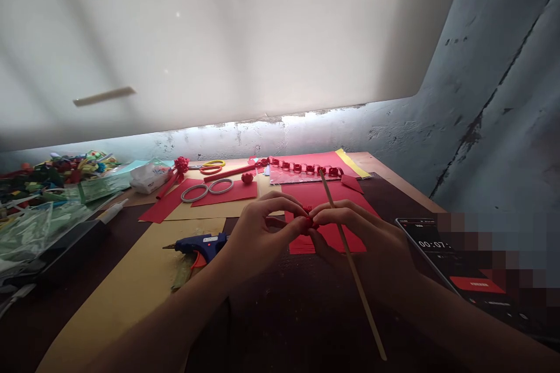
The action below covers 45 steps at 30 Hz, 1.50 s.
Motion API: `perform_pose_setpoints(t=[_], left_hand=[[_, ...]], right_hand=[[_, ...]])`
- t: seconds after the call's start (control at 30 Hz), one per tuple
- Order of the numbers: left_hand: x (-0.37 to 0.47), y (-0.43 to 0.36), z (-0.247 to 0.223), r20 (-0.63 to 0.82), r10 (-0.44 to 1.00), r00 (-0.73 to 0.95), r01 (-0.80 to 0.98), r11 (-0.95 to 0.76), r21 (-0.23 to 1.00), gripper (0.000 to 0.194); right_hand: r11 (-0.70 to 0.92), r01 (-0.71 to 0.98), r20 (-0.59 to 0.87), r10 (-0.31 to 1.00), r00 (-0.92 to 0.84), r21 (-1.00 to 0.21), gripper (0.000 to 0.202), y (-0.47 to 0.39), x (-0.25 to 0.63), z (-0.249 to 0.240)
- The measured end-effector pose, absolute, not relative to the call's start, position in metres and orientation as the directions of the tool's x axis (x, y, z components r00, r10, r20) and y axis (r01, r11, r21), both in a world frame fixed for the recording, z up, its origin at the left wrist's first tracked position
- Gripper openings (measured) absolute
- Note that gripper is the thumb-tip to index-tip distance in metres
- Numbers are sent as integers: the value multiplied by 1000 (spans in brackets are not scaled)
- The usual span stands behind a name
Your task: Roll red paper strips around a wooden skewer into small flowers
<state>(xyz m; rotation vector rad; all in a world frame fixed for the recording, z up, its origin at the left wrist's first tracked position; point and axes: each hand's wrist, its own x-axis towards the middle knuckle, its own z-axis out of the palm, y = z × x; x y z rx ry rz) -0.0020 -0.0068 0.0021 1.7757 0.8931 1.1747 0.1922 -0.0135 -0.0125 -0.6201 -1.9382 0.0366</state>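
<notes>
Pinching a small red paper piece (308, 220) over red sheets (326, 238), I am using the fingers of my left hand (262, 227) and right hand (363, 230); the right is also holding a thin stick (356, 274), tilted, above the dark table (280, 315).

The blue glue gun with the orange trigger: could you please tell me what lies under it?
Beige paper lies under the gun, with a dull greenish piece below the trigger. The left hand covers its rear, hiding whatever is there.
</notes>
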Motion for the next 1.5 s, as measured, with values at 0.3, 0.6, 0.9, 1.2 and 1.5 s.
perform_pose_setpoints(t=[0.3, 0.6, 0.9, 1.2, 1.5], left_hand=[[-3, -7, 2, 330, 889, 318, 133, -387, 912, 16], [-2, -9, 5, 360, 876, 320, 113, -413, 904, 4], [-2, -9, 4, 357, 882, 306, 175, -421, 890, 13], [0, -9, 1, 415, 876, 246, 279, -475, 835, 7], [-4, -4, -2, 459, 826, 326, 332, -555, 763, 9]], right_hand=[[866, 425, 861, 411, -299, -266, 24, -17, 189, -8], [865, 419, 849, 424, -316, -276, 28, -16, 189, -10], [869, 420, 853, 412, -320, -261, 27, -15, 190, -12], [887, 397, 846, 388, -367, -235, 28, -17, 190, -13], [642, 88, 640, 766, -56, -761, 34, -10, 205, 4]])
